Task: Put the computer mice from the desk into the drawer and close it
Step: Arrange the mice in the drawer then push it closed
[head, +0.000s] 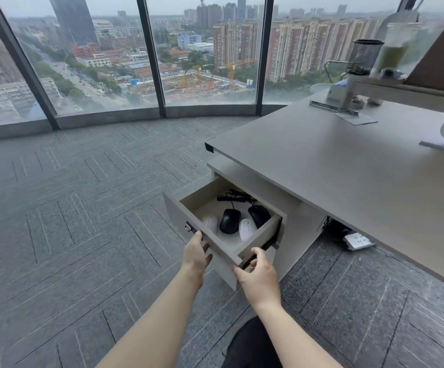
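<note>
Drawer [181, 219] in right hand [259, 277]; left hand [195, 257] seemingly flat.

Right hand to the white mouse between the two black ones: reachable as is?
Probably yes: the drawer is open, the white mouse lies uncovered, and the right hand grips the nearby front corner.

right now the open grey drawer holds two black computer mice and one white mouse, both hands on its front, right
No: the head view shows two white mice, not one, with two black mice in the open grey drawer, both hands on its front.
</note>
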{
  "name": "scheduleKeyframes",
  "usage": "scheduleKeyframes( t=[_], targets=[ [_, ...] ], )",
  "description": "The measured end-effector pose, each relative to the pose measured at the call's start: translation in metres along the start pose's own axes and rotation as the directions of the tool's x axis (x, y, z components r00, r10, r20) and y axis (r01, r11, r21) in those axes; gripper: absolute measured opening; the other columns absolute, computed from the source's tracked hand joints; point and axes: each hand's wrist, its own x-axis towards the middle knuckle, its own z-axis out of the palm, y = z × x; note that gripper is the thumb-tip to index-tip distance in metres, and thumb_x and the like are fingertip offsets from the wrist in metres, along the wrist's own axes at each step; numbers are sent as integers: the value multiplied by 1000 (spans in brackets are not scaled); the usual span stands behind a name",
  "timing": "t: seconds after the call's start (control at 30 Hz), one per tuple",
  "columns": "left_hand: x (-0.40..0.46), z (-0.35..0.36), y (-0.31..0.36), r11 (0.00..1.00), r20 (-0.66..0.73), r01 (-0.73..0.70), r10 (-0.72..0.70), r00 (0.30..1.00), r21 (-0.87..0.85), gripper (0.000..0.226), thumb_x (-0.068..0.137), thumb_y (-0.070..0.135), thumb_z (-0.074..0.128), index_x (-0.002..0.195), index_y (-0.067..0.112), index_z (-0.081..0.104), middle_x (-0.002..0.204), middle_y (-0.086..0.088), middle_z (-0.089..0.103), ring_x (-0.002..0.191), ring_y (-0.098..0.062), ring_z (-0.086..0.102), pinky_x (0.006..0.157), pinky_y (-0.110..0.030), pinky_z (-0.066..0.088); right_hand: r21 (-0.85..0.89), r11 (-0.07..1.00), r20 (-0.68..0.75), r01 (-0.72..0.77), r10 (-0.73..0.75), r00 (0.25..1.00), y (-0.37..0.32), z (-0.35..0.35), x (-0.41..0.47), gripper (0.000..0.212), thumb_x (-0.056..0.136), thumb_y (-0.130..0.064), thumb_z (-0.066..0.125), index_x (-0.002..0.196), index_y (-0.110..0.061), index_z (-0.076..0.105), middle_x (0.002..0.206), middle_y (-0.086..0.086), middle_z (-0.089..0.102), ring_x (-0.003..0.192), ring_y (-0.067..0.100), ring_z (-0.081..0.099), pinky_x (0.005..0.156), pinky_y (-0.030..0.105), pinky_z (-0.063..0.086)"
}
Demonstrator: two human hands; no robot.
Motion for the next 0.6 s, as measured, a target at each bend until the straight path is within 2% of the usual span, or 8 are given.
scheduleKeyframes(
  t=[0.13,0.23,0.33,0.5,0.6],
  targets=[
    [24,41,3,1000,25,25,-25,999,-5,48,98,38,36,140,16,47,135,0,53,125,-22,53,99,-38,46,50,996,-56,-73,76,996,11,-21,35,78,86,-38,70,149,-15,31,141,11,50,124,28,53,87,31,44],
    [41,71,6,999,43,43,-42,998,-20,48,99,37,35,141,17,45,138,2,50,126,-23,52,95,-36,45,73,991,-108,-111,118,987,18,-34,59,83,87,-42,69,152,-15,26,147,14,45,128,30,51,95,36,46],
    [54,97,7,998,54,55,-53,997,-23,48,99,38,34,140,18,47,138,3,49,122,-22,54,97,-37,45,76,986,-140,-146,156,978,27,-44,83,81,88,-46,65,151,-14,27,151,13,41,129,32,51,96,40,47],
    [74,129,5,998,65,57,-54,996,-38,47,99,37,35,138,16,49,142,3,49,118,-20,56,101,-40,45,85,985,-175,-150,163,971,39,-54,116,78,88,-53,61,150,-15,31,150,12,47,126,30,57,95,45,53],
    [81,142,6,994,86,84,-77,993,-73,48,100,38,32,141,16,46,145,4,46,126,-22,53,107,-42,41,103,987,-215,-120,140,967,44,-56,130,53,91,-46,61,133,-15,50,129,11,65,113,28,65,87,41,56]
  ],
)
